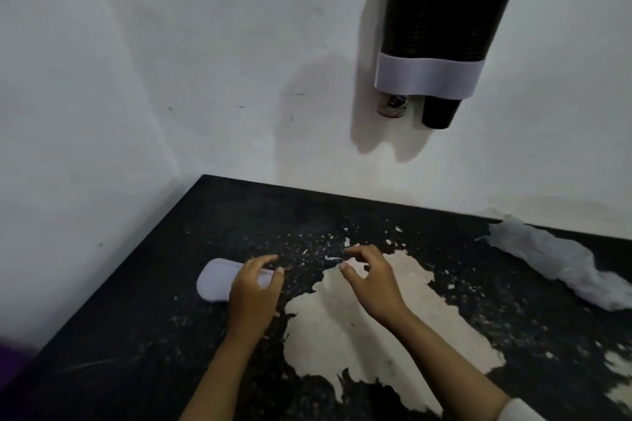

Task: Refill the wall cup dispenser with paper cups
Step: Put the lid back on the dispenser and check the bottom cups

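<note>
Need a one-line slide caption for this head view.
Both hands, left and right, hover empty over the table below the wall dispenser, lid lying beside the left.

Tall dark wall cup dispenser with a white band: its top is cut off by the upper edge.
Flat white oval lid: its right end is hidden behind the left hand.
Crumpled clear plastic wrapper: blurred, running off the right edge.
Worn black counter: near and right parts are out of frame.
Purple object at near left: a blurred sliver, unidentifiable.
</note>
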